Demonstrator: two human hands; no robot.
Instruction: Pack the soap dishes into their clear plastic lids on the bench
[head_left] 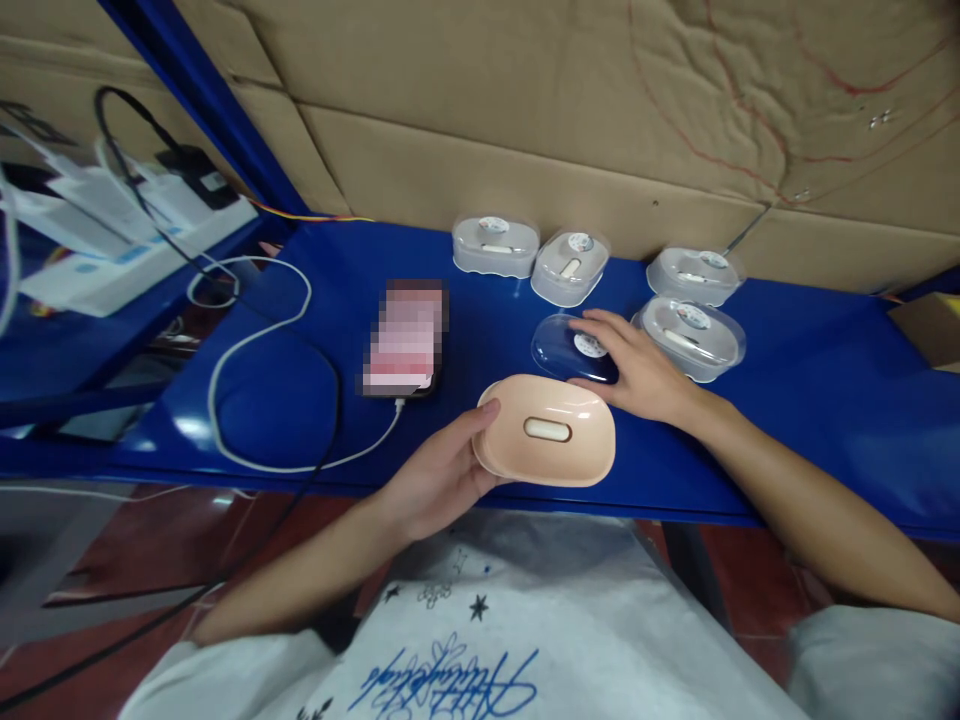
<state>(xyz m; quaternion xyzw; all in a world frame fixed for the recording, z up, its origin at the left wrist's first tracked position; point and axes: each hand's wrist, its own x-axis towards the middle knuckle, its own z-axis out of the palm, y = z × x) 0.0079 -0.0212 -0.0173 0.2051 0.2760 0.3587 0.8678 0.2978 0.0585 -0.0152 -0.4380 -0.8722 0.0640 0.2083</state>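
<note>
My left hand [450, 465] grips the left end of a peach-coloured oval plastic dish [510, 455], its thumb over the rim and its fingers underneath. The dish is held tilted toward me, and a white pill-shaped piece [548, 430] sits in the slot at its middle. Just behind it, a clear oval lid [559, 345] with a round white sticker is over the blue surface. My right hand [637, 370] has closed around the lid's right end, thumb on the near edge and fingers on the far side.
Several lidded clear-topped oval boxes, one at the left [495, 247] and one at the right [697, 340], stand along the back of the blue shelf [810, 400]. A phone [405, 340] lies left, with a white cable [214, 390] looping beside it. Cardboard [487, 120] walls the back.
</note>
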